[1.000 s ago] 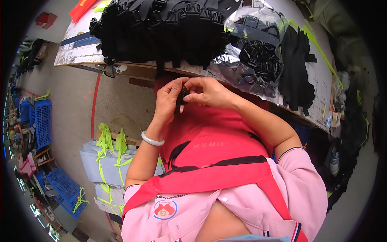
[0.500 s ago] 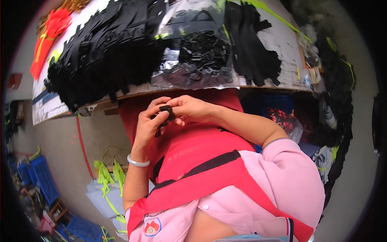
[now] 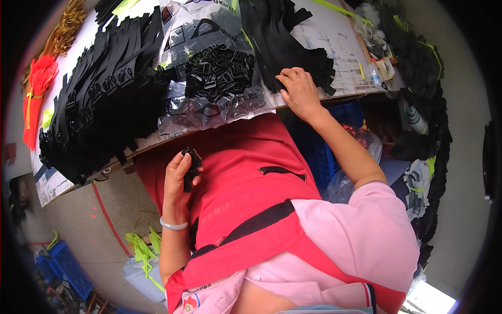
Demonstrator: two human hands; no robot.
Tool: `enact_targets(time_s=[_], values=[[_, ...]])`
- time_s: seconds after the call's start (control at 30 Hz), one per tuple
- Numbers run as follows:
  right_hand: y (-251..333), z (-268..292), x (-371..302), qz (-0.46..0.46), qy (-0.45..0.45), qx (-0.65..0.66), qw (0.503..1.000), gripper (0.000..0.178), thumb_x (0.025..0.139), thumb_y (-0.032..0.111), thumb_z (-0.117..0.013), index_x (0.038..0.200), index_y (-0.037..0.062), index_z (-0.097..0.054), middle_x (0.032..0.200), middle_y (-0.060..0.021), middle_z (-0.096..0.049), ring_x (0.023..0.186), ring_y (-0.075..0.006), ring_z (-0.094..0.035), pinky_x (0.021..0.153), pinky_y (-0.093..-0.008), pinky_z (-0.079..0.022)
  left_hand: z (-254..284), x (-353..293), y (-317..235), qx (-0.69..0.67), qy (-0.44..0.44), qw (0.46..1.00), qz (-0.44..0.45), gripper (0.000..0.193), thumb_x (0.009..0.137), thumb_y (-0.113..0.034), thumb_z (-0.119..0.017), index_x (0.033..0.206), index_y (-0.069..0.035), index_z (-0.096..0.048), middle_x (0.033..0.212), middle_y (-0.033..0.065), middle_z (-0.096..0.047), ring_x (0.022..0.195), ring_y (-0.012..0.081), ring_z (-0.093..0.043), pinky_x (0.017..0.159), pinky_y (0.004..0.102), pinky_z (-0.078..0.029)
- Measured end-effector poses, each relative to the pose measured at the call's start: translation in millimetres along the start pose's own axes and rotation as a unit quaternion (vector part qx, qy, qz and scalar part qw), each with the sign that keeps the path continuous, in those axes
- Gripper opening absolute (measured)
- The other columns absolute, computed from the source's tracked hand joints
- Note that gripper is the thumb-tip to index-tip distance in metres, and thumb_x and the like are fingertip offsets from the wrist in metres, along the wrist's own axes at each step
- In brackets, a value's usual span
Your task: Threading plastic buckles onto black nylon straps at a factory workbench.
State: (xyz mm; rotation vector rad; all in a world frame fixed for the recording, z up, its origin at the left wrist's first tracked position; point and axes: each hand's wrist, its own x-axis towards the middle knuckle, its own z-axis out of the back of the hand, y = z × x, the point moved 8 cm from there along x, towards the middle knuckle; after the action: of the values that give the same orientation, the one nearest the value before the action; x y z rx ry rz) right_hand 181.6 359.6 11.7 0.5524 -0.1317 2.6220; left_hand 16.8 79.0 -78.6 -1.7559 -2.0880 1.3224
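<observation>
In my left hand (image 3: 177,175), held low before the red apron, is a small bunch of black plastic buckles (image 3: 191,166); the fingers are closed round it. My right hand (image 3: 300,94) reaches to the table's front edge. Its bent fingers pinch at the ends of a pile of black webbing straps (image 3: 269,49), though the fingertips are partly hidden. Beside that hand, a clear plastic bag (image 3: 175,112) lies opened out with many loose black buckles (image 3: 219,73) on it.
A large heap of black straps with buckles (image 3: 104,89) covers the table's left side. Red straps (image 3: 39,94) lie at the far left. Below the table at right stands a blue crate (image 3: 319,152). Blue crates (image 3: 70,267) and yellow-green straps (image 3: 141,248) are at lower left.
My hands were together over a black buckle piece. The right has moved away, up and right to the strap pile; the left has dropped slightly with the buckles. The view has shifted.
</observation>
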Motion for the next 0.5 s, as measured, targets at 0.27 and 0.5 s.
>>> enact_targets(time_s=[0.27,0.5], values=[[-15.5,-0.2,3.3,-0.034,-0.031,0.129,0.991,0.011,0.080,0.015,-0.067,0.089,0.0086,-0.068,0.096,-0.0017,-0.064,0.097,-0.0227,-0.056,0.083,-0.0358,-0.043,1.4,-2.5,18.5,0.077,0.016,0.996,0.040,0.023,0.095,-0.022,-0.059,0.099,0.000,-0.062,0.079,0.0072,-0.064,0.061,0.0107,-0.058,0.045,0.0212,-0.043],[-16.3,-9.4,2.8,0.012,-0.015,0.056,0.998,0.016,0.080,0.012,-0.067,0.095,0.0082,-0.067,0.099,-0.0038,-0.064,0.098,-0.0234,-0.057,0.086,-0.0352,-0.044,-13.9,-0.9,24.4,0.101,0.028,0.993,0.059,0.021,0.095,-0.021,-0.059,0.095,0.000,-0.064,0.077,0.0066,-0.064,0.056,0.0096,-0.056,0.045,0.0204,-0.043]])
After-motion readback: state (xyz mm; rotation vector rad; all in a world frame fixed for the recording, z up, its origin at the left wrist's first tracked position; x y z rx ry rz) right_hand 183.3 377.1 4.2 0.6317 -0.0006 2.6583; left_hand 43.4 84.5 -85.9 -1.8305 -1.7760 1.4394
